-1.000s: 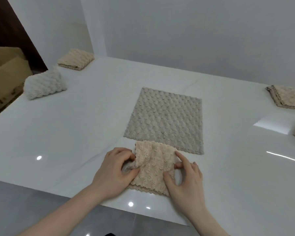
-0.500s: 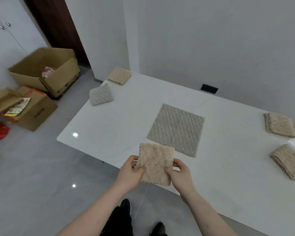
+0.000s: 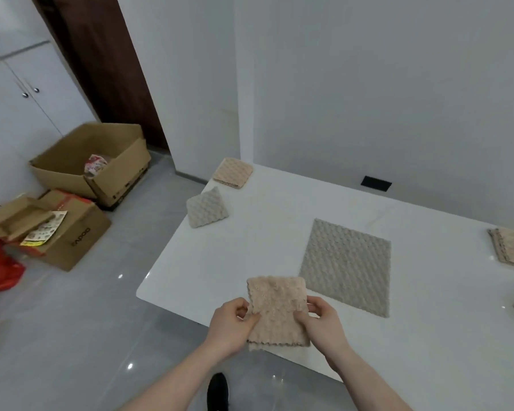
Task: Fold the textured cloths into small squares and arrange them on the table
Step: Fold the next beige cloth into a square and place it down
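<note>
Left hand [image 3: 231, 323] fingers are pinching the left edge of the folded beige cloth [image 3: 276, 310], thumb on top, other fingers curled behind. Right hand [image 3: 324, 324] is doing the same on the right edge w/ thumb over the front. Cloth is hanging between both hands, lifted off the table [image 3: 250, 250], sitting over its near edge, bottom hem w/ wavy trim dangling past the edge toward the floor.

Risks from here, as I'm judging it:
- Grips are sitting only at mid-height on the sides, so the layers are probably free to slide; the fold could be opening at the bottom hem, where one layer is already looking a bit longer than the other.
- Cloth is hovering partly off the table; if either pinch is slipping, it's likely dropping to the floor, not the top.
- Plush, soft fabric, so it's prob sagging & skewing when set down unless it's laid flat first.

Further out: the flat grey cloth [image 3: 346, 265] is lying unfolded just beyond the hands; dragging the beige one across could be rucking it. Finished pieces are sitting well apart: beige square [image 3: 233, 172] & grey triangle-looking one [image 3: 207, 211] far left, more stacks [image 3: 512, 246] at right, partly cut off. Boxes [image 3: 89, 161] are on the floor at left.
</note>
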Motion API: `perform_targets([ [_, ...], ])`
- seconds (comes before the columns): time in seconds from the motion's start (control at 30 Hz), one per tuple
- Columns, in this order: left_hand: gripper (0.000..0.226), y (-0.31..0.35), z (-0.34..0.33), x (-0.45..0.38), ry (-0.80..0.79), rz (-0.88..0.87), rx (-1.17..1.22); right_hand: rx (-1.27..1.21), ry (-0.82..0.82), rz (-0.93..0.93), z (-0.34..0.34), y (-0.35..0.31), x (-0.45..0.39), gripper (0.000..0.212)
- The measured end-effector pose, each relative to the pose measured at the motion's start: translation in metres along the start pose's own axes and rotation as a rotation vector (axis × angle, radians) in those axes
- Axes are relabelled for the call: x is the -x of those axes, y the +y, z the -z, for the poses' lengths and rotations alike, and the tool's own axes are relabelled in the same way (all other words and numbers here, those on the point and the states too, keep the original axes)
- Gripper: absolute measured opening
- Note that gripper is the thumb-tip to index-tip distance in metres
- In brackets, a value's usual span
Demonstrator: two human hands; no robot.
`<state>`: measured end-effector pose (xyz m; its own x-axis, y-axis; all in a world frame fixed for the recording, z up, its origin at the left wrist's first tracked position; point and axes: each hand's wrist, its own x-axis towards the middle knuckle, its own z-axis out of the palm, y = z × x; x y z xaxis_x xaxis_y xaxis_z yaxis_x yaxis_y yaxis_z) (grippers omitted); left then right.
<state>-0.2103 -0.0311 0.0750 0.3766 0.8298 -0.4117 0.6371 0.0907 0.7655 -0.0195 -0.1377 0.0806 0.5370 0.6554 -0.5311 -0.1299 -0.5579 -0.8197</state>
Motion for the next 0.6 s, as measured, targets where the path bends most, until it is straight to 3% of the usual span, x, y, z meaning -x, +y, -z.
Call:
perform_targets([
  [0.27, 0.029, -0.027, 0.068, -0.051, -0.044, -0.010, -0.157, -0.004, 0.018, -0.007, -0.068, -0.021, -0.012, 0.025],
  [0.6, 0.036, -0.053, 0.123, -0.075, 0.030, 0.065, -0.227, 0.062, -0.074, -0.004, -0.133, -0.043, -0.042, 0.022],
])
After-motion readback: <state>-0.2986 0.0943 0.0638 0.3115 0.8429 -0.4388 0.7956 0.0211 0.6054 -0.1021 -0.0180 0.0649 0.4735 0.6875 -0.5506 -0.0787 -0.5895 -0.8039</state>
